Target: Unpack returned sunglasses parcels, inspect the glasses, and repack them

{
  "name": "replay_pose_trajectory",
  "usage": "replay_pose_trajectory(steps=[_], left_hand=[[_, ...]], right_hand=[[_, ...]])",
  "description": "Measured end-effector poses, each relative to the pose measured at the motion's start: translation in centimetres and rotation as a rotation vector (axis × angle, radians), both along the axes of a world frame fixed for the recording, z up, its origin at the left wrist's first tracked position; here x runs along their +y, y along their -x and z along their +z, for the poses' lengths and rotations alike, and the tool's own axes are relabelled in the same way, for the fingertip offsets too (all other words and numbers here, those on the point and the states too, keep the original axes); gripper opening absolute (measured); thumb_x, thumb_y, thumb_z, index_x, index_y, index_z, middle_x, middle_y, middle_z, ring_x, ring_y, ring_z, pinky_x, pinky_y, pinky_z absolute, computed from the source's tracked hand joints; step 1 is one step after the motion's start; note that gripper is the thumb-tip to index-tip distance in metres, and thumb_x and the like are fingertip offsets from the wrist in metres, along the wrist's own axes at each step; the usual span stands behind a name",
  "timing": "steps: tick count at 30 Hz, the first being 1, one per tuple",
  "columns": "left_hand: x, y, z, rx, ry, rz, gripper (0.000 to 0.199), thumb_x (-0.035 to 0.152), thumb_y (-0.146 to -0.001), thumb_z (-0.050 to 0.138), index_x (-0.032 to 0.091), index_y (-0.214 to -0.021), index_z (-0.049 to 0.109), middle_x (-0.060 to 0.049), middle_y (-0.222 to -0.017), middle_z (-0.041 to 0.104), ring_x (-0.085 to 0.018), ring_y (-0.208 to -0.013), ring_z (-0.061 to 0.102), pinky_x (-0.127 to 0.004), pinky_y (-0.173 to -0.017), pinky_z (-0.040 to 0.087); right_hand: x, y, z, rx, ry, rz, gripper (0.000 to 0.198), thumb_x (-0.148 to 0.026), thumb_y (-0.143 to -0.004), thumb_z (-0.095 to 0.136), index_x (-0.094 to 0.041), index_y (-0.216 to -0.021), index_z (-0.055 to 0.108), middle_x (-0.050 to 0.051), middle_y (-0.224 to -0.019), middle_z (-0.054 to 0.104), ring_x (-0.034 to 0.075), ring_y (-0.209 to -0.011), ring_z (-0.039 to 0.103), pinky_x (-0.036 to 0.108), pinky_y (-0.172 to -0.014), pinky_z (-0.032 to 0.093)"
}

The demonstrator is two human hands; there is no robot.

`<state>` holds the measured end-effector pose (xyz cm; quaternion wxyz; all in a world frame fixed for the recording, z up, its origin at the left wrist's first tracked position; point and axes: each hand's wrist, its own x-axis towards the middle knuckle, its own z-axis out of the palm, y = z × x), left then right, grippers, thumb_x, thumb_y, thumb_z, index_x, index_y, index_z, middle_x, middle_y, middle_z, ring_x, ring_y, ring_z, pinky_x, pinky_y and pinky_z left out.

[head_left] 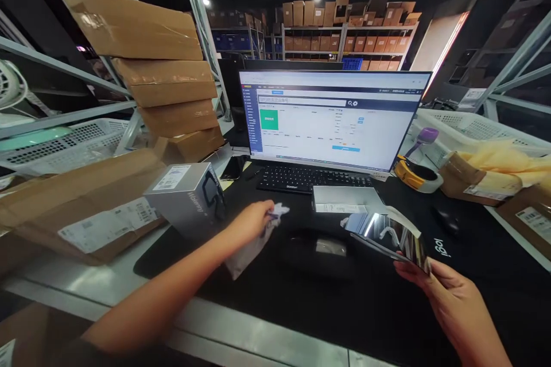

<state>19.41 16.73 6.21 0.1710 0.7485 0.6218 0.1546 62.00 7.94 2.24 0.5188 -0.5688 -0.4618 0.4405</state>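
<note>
My left hand [256, 215] is closed on the top of a thin, pale, crumpled plastic bag [252, 255], which hangs down over the black desk mat. In my right hand [443, 284] is a flat, glossy, mirror-like packet [383, 235], tilted, gripped by its near right corner between thumb and fingers. What it contains cannot be made out. Between the hands lies a dark, blurred object with a small pale label [330, 248]. Just behind the packet sits a flat silver-white box [344, 199]. A grey printed box [185, 198] stands to the left of my left hand.
A monitor [331, 120] and black keyboard [297, 178] stand at the back. Stacked cardboard boxes [167, 77] and a large carton [103, 212] are at left. On the right are a mouse [446, 219], tape roll [417, 175], small cartons [484, 180] and a white basket [486, 129].
</note>
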Motion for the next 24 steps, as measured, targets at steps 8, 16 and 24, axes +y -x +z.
replay_pose_trajectory(steps=[8, 16, 24], left_hand=[[-4.2, -4.2, 8.8, 0.213, -0.331, -0.313, 0.031, 0.012, -0.098, 0.033, 0.022, -0.103, 0.062, -0.006, -0.102, 0.062, -0.022, -0.095, 0.059, -0.034, -0.083, 0.046], [-6.8, -7.8, 6.7, 0.059, -0.183, -0.531, 0.031, 0.021, -0.097, 0.047, 0.024, -0.127, 0.055, -0.008, -0.132, 0.056, -0.023, -0.113, 0.059, -0.041, -0.099, 0.052], [-8.3, -7.1, 4.9, -0.100, -0.356, -0.348, 0.005, 0.026, -0.094, 0.055, 0.022, -0.093, 0.059, -0.006, -0.125, 0.055, -0.021, -0.103, 0.061, -0.035, -0.084, 0.055]], right_hand=[[-0.1, -0.3, 0.0, -0.005, -0.050, -0.034, 0.053, -0.058, -0.072, 0.081, -0.022, -0.111, 0.077, 0.012, -0.097, 0.078, 0.036, -0.097, 0.073, 0.047, -0.099, 0.055], [-2.4, 0.0, 1.0, 0.003, -0.148, -0.149, 0.040, -0.050, -0.079, 0.079, -0.025, -0.109, 0.078, 0.007, -0.103, 0.077, 0.029, -0.098, 0.073, 0.039, -0.100, 0.055], [-7.8, 1.1, 0.9, 0.025, -0.232, -0.003, 0.025, -0.045, -0.082, 0.077, -0.024, -0.095, 0.082, 0.009, -0.099, 0.076, 0.026, -0.082, 0.074, 0.028, -0.071, 0.062]])
